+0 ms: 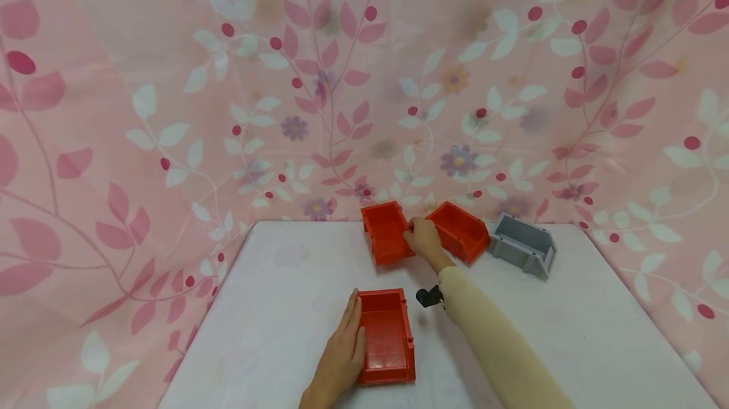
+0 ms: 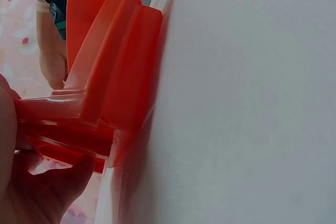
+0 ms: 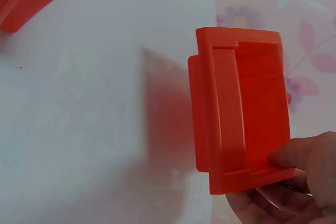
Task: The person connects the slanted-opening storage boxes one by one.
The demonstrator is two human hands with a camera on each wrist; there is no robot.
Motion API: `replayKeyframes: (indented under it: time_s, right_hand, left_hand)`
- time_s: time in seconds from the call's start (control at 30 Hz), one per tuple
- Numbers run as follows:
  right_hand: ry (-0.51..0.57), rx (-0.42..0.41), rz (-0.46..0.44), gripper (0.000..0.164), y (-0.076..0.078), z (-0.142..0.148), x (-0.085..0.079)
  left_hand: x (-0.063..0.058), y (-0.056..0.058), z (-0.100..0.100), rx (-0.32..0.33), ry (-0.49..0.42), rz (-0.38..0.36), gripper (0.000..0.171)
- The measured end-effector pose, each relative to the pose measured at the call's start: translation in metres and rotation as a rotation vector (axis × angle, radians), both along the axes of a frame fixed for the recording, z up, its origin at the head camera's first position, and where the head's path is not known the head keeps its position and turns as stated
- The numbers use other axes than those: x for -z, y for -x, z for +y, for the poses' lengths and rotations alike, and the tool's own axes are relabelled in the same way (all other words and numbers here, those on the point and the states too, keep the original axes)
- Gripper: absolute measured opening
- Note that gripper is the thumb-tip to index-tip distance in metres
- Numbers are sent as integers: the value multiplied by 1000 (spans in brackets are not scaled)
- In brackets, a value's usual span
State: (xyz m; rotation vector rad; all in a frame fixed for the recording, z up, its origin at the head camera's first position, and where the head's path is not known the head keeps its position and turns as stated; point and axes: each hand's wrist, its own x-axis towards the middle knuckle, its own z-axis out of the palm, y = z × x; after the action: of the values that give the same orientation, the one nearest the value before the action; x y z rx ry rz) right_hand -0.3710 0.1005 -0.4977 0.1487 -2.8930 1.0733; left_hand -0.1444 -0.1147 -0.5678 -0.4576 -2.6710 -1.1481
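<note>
L hand (image 1: 337,353) fingers grip near red bin (image 1: 386,339); R hand (image 1: 424,239) fingers pinch far red bin (image 1: 386,232) wall; prob. best lift level, w/o knocking neighbouring bin (image 1: 457,230).

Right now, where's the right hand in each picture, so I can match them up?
Head: right hand just right of centre, below the middle, holding a red bin.
Left wrist: right hand, upper left.
Right wrist: right hand, lower right, thumb inside the red bin.
Shared landmark: flowery pink cloth.

Beyond an upright red bin (image 1: 385,337), another red bin (image 1: 387,232) is held above the table (image 1: 273,333).
</note>
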Motion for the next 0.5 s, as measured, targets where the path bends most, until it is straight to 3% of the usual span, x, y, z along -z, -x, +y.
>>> replayKeyframes:
  time_s: [0.27, 0.5]
  right_hand:
    - [77, -53, 141, 17, -22, 12, -23]
    - [128, -58, 147, 15, -39, 25, -37]
  left_hand:
    - [-1, 1, 1, 4, 10, -20, 62]
    - [-2, 1, 0, 11, 3, -16, 62]
